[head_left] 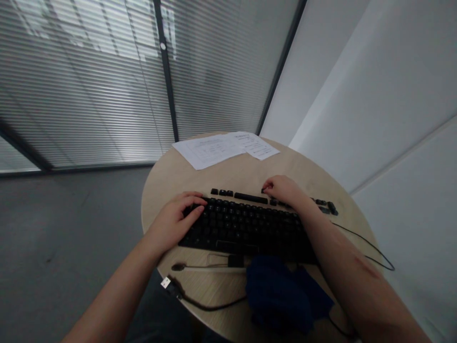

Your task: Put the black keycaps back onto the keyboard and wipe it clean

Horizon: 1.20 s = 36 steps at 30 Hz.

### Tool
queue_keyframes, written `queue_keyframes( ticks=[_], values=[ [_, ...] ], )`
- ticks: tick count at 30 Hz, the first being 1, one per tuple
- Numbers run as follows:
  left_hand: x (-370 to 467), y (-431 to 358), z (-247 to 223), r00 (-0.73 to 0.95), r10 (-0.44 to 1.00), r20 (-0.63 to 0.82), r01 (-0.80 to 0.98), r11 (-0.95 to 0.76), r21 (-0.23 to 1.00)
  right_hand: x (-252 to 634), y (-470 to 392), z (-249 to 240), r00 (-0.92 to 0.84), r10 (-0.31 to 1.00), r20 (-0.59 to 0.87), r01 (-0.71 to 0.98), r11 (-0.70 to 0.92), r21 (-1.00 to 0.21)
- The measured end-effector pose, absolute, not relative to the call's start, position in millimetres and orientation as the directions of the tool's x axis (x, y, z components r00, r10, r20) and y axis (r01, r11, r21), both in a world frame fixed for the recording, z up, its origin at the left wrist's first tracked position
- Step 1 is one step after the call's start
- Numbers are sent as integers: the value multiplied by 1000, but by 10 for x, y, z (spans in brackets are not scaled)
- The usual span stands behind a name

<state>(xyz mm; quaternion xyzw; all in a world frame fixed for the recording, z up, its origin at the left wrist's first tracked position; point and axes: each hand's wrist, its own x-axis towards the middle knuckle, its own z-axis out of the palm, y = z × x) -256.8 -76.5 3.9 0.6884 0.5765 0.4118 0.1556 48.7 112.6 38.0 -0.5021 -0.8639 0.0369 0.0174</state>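
Beyond keyboard (246, 226), right hand (283, 189) pinched small black keycap (263, 191); left hand (173, 218) rested on keyboard's left end, grip unclear. Slack pinch risked dropping keycap beyond keyboard.

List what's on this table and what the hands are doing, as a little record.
Left hand: resting on the keyboard's left end
Right hand: fingertips at a small dark key, beyond the keyboard
Keyboard: black, a bare strip along its near side
Long loose key: beyond the keyboard
Papers: far edge
Blue cloth: crumpled, near side
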Motion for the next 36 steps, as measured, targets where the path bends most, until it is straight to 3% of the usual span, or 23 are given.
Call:
queue_keyframes(
  ticks=[6, 24, 36],
  values=[
    [-2571, -769, 19, -11, 927, 374, 676, -268, 687, 502, 1139, 341, -538, 842, 31, 833, 537, -135],
    [-2596, -761, 18, -19, 932, 362, 683, -253, 685, 466, 1112, 358, -606, 794, 33, 793, 607, -52],
    [-2607, -760, -15, -31, 934, 355, 667, -246, 704, 455, 1073, 391, -591, 806, 23, 804, 591, -69]
  ],
)
